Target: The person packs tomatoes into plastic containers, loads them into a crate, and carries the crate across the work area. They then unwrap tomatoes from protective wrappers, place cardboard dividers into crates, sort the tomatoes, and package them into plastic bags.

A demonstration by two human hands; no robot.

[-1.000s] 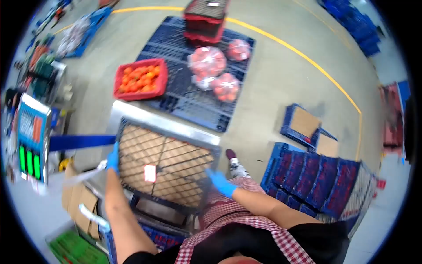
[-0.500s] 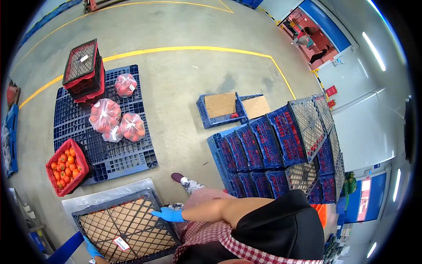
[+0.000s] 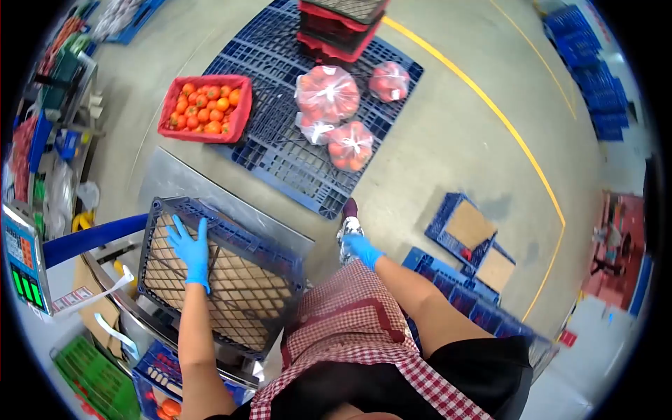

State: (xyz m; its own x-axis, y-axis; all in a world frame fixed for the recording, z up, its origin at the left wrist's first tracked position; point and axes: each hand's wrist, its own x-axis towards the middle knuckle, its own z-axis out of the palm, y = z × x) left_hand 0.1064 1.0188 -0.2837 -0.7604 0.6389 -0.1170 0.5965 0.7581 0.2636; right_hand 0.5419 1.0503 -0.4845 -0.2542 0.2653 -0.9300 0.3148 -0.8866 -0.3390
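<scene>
My left hand [image 3: 189,250], in a blue glove, lies with fingers spread on the mesh lid of a dark plastic crate [image 3: 227,280]. Brown cardboard shows through the lid's lattice. Under the crate is the metal platform [image 3: 192,183] of a scale. In another blue glove, my right hand [image 3: 362,250] hangs in the air to the right of the crate, apart from it and slightly blurred. Its fingers look loosely stretched, with nothing seen in them. The scale's display [image 3: 26,262] stands at the far left on a blue post [image 3: 98,238], with a paper label strip [image 3: 94,295] beside it.
A red-lined crate of tomatoes [image 3: 205,108] stands by a blue pallet [image 3: 280,150]. On the pallet are tied bags of red produce [image 3: 327,94] and stacked crates [image 3: 343,31]. Blue crates [image 3: 465,227] stand at right. Below left is a green crate [image 3: 94,378].
My view has swung left. My left hand has gone from the crate's near left edge onto its lid. My right hand has let go of the crate's side and moved away right.
</scene>
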